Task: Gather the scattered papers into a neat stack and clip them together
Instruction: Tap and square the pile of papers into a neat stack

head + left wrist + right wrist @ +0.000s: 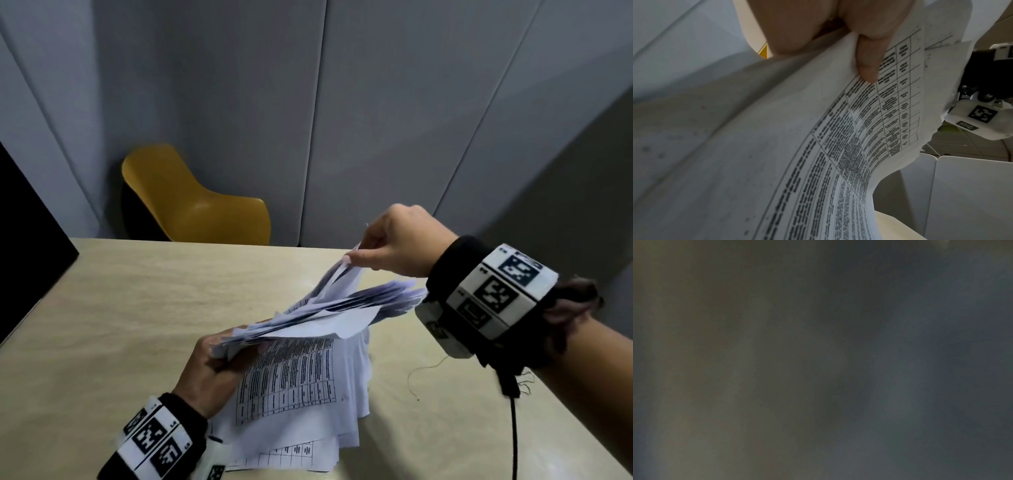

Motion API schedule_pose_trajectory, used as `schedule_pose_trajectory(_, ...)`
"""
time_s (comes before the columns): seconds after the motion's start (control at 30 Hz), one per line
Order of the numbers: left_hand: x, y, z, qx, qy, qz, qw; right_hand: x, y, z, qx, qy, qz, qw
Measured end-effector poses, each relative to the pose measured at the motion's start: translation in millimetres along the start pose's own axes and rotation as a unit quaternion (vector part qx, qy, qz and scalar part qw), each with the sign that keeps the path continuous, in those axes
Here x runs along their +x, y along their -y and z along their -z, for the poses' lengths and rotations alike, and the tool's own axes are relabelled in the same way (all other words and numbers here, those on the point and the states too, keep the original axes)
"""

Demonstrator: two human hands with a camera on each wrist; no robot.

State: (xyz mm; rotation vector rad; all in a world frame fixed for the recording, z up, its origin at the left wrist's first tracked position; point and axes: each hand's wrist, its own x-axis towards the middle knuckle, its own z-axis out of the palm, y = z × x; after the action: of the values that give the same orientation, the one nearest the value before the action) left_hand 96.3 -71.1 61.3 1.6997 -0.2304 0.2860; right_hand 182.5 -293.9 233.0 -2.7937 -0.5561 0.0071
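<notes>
A thick, uneven bundle of white printed papers [329, 308] is held up above the beige table [120, 308]. My left hand [219, 353] grips its near end, fingers curled round the sheets. My right hand [383, 246] pinches the raised far edge of the top sheets, fanning them apart. More printed sheets with tables [294, 387] hang and lie below the bundle on the table. In the left wrist view a fingertip [867, 65] presses a table-printed sheet [838, 146]. The right wrist view is dark and blurred. No clip shows in any view.
A yellow chair [191, 202] stands behind the table's far edge, against grey wall panels. A black object [30, 219] sits at the table's left edge. A thin black cable [513, 435] hangs from my right wrist band over the table's right side.
</notes>
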Motion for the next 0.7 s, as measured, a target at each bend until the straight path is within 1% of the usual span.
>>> schedule_pose_trajectory(0.07,0.1,1.7,2.2,-0.009,-0.002,-0.011,1.000,1.5,-4.1,5.7,0.019,-0.003,-0.016,1.000)
schedule_pose_trajectory(0.13,0.3,1.7,4.3,-0.022,0.005,-0.006,1.000,3.5,-8.6,10.6,0.042,0.004,-0.030,0.999)
schedule_pose_trajectory(0.23,-0.7,5.1,5.5,-0.026,0.004,0.004,1.000,5.6,-15.9,16.9,0.083,0.039,-0.059,0.994)
schedule_pose_trajectory(0.33,0.2,5.0,6.9,-0.018,0.009,-0.001,1.000,8.3,-23.6,18.1,0.130,0.063,-0.090,0.985)
schedule_pose_trajectory(0.47,2.1,4.0,7.9,-0.030,0.016,-0.003,0.999,9.5,-25.8,13.1,0.173,0.038,-0.121,0.977)
schedule_pose_trajectory(0.57,4.9,7.3,8.8,-0.044,-0.005,0.010,0.999,9.0,-27.1,11.0,0.193,0.015,-0.152,0.969)
schedule_pose_trajectory(0.63,7.5,10.1,9.6,-0.050,-0.016,0.004,0.999,8.6,-27.3,9.8,0.150,-0.010,-0.138,0.979)
schedule_pose_trajectory(0.7,8.5,11.9,10.2,-0.039,-0.023,-0.004,0.999,8.6,-25.1,8.0,0.062,-0.022,-0.102,0.993)
